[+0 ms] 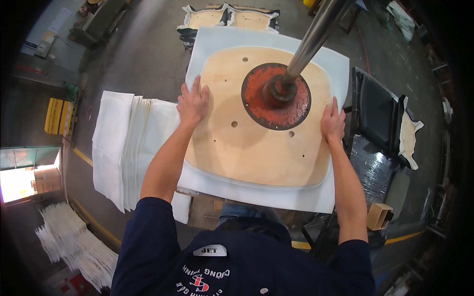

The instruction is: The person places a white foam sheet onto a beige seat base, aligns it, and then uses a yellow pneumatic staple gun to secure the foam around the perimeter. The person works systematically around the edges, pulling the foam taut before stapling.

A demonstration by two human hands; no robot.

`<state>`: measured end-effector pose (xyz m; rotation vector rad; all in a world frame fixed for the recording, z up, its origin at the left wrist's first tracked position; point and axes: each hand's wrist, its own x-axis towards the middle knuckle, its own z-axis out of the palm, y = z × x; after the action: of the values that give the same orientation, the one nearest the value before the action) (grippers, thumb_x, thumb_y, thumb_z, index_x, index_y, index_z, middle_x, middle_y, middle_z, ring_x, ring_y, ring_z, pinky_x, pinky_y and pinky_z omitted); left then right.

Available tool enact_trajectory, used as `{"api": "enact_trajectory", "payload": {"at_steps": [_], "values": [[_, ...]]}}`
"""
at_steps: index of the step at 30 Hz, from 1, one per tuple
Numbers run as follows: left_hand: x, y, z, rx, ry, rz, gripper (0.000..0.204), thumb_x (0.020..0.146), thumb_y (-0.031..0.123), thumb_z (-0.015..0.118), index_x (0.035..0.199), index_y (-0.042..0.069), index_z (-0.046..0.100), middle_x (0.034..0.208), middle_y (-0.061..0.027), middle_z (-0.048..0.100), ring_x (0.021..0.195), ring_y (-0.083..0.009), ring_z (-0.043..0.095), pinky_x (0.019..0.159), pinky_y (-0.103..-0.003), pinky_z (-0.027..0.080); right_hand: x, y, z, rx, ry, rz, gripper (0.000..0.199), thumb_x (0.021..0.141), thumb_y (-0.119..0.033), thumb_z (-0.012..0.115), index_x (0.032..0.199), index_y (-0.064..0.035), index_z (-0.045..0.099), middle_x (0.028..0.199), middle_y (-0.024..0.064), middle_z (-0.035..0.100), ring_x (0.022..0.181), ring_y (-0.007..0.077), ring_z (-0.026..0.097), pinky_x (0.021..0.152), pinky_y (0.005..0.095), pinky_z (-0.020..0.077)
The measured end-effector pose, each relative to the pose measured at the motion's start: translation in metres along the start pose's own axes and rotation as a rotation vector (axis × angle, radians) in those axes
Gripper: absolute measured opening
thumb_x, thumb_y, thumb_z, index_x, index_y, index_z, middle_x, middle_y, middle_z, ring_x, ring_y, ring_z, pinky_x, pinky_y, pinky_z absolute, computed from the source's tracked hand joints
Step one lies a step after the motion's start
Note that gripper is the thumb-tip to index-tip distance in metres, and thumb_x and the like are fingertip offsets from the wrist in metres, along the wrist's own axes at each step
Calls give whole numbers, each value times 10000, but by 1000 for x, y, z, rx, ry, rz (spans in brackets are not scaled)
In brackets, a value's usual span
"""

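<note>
A pale plywood panel with rounded corners and several drilled holes lies on a thin sheet of white foam. Pressed against the panel's upper face is a worn red metal disc on the end of a shiny metal rod. At the panel's left edge rests my left hand, its fingers spread and pointing forward. My right hand touches the right edge, fingers stretched out along the panel and foam. Neither hand is wrapped round anything that I can see.
To the left hangs a stack of white sheets; more pale sheets are piled at lower left. Black padded panels lie at right, near a small wooden box. Partly covered wooden panels sit beyond the foam.
</note>
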<state>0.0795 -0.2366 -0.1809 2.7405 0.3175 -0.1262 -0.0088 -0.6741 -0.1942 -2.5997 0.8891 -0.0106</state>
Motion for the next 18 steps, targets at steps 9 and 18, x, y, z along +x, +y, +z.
{"api": "enact_trajectory", "payload": {"at_steps": [9, 18], "values": [[1, -8, 8, 10, 22, 7, 652, 1011, 587, 396, 1600, 310, 358, 1615, -237, 314, 1335, -505, 463, 1104, -606, 379, 0, -1, 3, 37, -14, 2, 627, 1018, -613, 340, 1605, -393, 334, 1605, 253, 338, 1356, 503, 478, 1144, 559, 367], [1, -5, 9, 14, 24, 2, 637, 1015, 567, 389, 1601, 320, 350, 1625, -214, 301, 1330, -481, 468, 1095, -586, 388, -1, -1, 5, 16, -7, 22, 617, 1016, -588, 337, 1607, -413, 318, 1617, 243, 321, 1363, 495, 478, 1136, 555, 380]]}}
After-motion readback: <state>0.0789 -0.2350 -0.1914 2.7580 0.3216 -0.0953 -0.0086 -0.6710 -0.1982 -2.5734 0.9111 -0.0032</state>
